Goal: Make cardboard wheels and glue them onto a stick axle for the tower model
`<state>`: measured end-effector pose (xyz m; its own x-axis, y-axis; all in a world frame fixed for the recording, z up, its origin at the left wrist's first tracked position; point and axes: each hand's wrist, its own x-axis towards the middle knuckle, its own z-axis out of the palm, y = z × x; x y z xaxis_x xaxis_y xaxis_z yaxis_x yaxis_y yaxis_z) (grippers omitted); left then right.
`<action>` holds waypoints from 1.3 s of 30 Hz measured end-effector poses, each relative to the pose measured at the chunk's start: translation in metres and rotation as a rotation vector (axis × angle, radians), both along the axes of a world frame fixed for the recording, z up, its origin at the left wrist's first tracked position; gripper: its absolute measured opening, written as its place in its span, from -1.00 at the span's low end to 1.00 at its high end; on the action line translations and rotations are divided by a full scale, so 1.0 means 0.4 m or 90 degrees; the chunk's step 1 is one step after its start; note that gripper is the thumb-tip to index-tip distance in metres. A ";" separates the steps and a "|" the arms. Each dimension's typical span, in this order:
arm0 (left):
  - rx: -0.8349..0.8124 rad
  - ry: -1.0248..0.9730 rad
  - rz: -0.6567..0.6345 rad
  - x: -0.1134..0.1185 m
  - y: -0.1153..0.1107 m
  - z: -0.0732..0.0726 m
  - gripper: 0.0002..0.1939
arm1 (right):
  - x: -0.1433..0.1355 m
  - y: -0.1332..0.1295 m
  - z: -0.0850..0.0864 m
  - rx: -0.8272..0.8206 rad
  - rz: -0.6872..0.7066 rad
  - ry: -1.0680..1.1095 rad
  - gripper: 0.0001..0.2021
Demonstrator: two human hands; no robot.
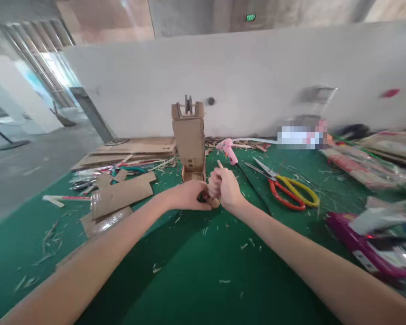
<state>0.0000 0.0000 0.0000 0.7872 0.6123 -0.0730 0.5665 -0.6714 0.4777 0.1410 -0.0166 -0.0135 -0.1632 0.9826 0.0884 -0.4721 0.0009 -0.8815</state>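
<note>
**Two hands work close together at the foot of a cardboard tower**

The green desk carries everything, its far edge along the wall, its middle left mostly to the hands, likely for elbow room. Flat cardboard sheets lie by the far left corner, probably kept there as stock. The cardboard tower stands upright toward the far edge, a small wheel mounted between uprights at its top, apparently so that it can spin. Cut cardboard pieces lie nearer the left edge.

Scissors with orange and yellow handles lie spread open right of the hands, seemingly within easy reach. Just beyond the hands, the pink glue gun rests with its dark cord trailing toward the person.

The left hand is curled around a small tan piece, just in front of the tower, seemingly to steady it. The right hand is closed in a fist against it, perhaps pressing or turning; a slim pale tip pokes up above the fist, but what the fist grips cannot be told.
</note>
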 end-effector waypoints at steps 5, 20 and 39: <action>-0.025 -0.009 0.018 -0.001 -0.006 0.004 -0.73 | -0.002 -0.003 -0.008 0.003 0.005 -0.005 -0.66; -0.047 -0.044 0.025 -0.001 -0.008 -0.002 -0.78 | 0.001 -0.004 -0.015 0.013 0.010 -0.002 -0.66; -0.077 -0.062 0.027 -0.005 -0.003 -0.011 -0.79 | -0.006 0.012 -0.039 0.040 0.054 -0.076 -0.61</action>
<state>-0.0019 -0.0012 -0.0044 0.7675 0.6369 -0.0725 0.5403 -0.5819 0.6079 0.1384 -0.0116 -0.0291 -0.2576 0.9583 0.1239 -0.3651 0.0221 -0.9307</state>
